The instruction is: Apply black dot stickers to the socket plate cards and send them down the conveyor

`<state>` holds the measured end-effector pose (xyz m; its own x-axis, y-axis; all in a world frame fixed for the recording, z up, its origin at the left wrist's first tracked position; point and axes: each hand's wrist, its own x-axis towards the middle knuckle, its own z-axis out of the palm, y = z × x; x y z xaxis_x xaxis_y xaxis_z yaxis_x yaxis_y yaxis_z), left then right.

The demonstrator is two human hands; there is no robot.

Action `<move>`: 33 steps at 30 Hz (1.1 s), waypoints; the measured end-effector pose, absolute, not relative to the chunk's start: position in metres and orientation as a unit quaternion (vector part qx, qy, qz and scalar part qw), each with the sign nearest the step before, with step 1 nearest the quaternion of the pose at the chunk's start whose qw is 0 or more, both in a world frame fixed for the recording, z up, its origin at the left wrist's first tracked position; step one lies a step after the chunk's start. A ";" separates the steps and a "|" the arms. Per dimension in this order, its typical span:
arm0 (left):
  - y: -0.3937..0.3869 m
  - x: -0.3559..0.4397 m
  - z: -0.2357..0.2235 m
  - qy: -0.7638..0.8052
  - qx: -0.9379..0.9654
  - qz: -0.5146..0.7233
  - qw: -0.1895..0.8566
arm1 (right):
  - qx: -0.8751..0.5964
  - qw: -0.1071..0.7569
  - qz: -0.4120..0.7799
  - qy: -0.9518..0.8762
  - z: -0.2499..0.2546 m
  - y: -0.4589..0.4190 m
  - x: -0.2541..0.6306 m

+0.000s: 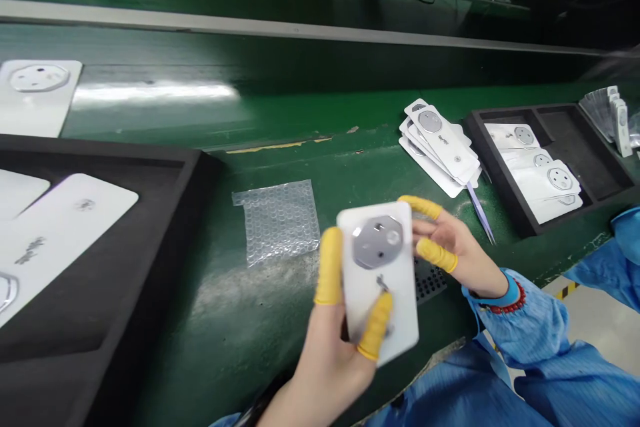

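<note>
My left hand comes up from below and is shut on a white rectangular card bearing a silver socket-shaped plate. Its thumb and a finger wear yellow finger cots and press on the card's face. My right hand is at the card's right side, with yellow-cotted fingers spread apart. One fingertip touches the card's upper right corner. Just past my right hand lie steel tweezers on the green bench.
A black foam tray with large white cards stands at the left, and another holds several at the right. A loose stack of white cards lies beside it. A bubble wrap bag lies flat on the bench. A perforated black mat sits under my hands.
</note>
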<state>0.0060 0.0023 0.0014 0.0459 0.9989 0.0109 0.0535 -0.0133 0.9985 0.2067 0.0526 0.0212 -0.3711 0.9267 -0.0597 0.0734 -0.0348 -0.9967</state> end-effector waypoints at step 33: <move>0.034 0.010 0.008 0.492 0.262 0.385 0.735 | -0.374 0.344 0.156 -0.847 0.002 0.037 0.183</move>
